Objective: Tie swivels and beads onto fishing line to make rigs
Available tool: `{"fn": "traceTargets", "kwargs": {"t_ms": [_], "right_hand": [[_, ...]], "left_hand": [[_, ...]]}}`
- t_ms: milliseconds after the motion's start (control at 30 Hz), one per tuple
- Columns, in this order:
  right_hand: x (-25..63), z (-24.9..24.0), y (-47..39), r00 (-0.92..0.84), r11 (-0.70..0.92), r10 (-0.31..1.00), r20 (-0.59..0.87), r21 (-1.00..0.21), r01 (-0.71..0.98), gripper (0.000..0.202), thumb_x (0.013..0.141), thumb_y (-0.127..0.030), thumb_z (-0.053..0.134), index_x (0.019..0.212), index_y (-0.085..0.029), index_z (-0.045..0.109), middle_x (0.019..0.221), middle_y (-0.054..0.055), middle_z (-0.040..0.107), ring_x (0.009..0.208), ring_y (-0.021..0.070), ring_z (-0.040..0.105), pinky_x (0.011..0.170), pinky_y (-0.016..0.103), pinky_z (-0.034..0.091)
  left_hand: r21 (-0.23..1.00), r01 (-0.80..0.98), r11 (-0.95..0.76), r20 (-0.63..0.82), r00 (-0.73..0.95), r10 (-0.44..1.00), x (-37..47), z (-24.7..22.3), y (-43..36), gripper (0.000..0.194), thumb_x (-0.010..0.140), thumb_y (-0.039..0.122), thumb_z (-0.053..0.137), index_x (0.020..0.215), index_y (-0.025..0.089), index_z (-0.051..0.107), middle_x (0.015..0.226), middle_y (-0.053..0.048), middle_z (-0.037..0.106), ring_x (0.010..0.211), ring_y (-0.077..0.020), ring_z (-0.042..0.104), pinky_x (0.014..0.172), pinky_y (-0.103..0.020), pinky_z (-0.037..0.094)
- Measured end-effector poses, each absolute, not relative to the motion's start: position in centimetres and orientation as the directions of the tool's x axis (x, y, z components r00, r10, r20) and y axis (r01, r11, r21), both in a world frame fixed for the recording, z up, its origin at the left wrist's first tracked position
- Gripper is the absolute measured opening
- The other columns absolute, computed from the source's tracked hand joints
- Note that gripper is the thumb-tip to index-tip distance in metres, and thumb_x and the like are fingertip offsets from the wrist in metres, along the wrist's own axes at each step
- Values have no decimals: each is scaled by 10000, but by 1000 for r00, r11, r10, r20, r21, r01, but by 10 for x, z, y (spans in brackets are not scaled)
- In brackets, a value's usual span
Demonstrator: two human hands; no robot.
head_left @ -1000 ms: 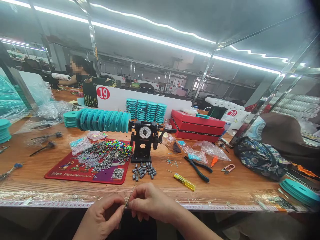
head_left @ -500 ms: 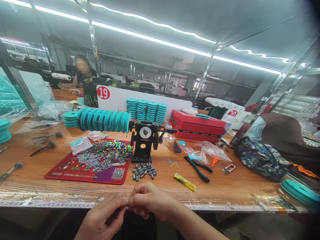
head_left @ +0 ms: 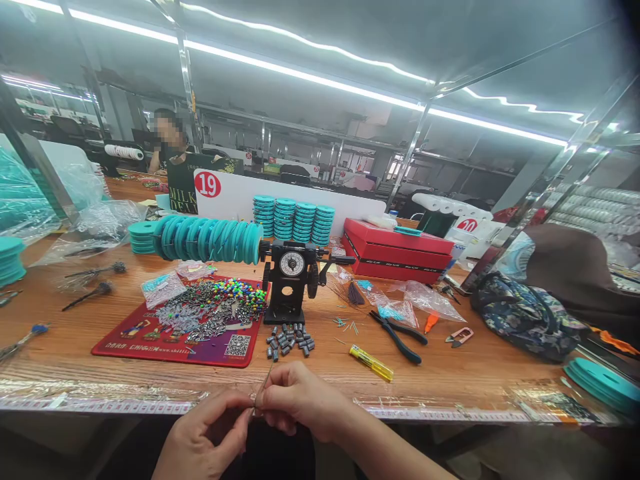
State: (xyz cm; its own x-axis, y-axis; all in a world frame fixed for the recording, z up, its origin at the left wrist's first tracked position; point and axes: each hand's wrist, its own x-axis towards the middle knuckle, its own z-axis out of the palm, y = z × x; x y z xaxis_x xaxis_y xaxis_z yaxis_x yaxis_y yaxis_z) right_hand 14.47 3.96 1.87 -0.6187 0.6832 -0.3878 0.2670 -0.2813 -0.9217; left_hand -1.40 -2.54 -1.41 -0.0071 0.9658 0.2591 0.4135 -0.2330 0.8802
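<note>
Just in front of the table's near edge, my left hand (head_left: 207,427) and my right hand (head_left: 300,403) meet, fingertips nearly touching. Each is closed in a pinch on a thin, dark strand (head_left: 264,383), which pokes up above my right fingers. Its kind is too fine to make out, and my fingers cover its lower part. Beyond the hands lies a group of small grey metal cylinders (head_left: 289,342). Behind them stands a black hand-crank winder (head_left: 287,287) with a dial, carrying a row of turquoise spools (head_left: 210,240).
Left of the winder, a red mat (head_left: 150,347) holds loose swivels and coloured beads. On the right are a yellow tube (head_left: 371,363), dark-handled pliers (head_left: 400,340), and small snips (head_left: 459,337). A red box (head_left: 395,250) and stacked spools (head_left: 295,220) stand behind. Another person (head_left: 170,143) sits far left.
My left fingers have shifted slightly at the pinch, and the left hand sits a little lower. My right hand stays almost the same. The whole view has moved very slightly.
</note>
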Motion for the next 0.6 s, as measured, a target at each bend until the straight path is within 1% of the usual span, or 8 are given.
{"fn": "traceTargets", "kwargs": {"t_ms": [100,233,400,500,600], "right_hand": [[145,17,41,-632,-271,676,-379,-926,264,132,682,-209,510,592,-113,526,472,-36,472,375,33,388,361,154,266],[145,16,42,-640,-268,663,-389,-921,283,168,695,-252,531,601,-113,533,481,-32,471,375,34,377,360,154,260],[149,16,41,-673,-231,657,-340,-940,250,176,716,-280,543,668,-111,558,553,-16,525,386,25,341,355,149,228],[152,19,39,-683,-166,672,-286,-957,237,157,734,-262,524,714,-113,568,612,-1,566,425,34,355,381,150,253],[154,24,37,-647,-104,714,-268,-954,280,144,737,-230,502,763,-118,589,648,2,577,465,46,389,409,150,292]], "left_hand": [[854,444,-271,310,-17,951,-13,-15,-25,83,737,257,596,794,216,641,621,55,638,492,-89,596,495,-126,499],[808,470,-356,403,0,915,-12,-10,-23,75,719,206,605,779,229,643,702,57,668,643,-98,644,587,-116,507],[746,561,-359,414,32,910,-14,-8,-21,90,746,211,569,794,225,644,725,45,666,655,-102,638,615,-139,510],[686,632,-361,442,32,896,-18,-11,-21,64,740,224,575,758,233,636,725,41,652,678,-119,623,616,-169,512],[609,697,-379,489,47,871,-22,-14,-20,21,719,234,603,713,238,623,710,37,635,693,-134,600,621,-197,505]]}}
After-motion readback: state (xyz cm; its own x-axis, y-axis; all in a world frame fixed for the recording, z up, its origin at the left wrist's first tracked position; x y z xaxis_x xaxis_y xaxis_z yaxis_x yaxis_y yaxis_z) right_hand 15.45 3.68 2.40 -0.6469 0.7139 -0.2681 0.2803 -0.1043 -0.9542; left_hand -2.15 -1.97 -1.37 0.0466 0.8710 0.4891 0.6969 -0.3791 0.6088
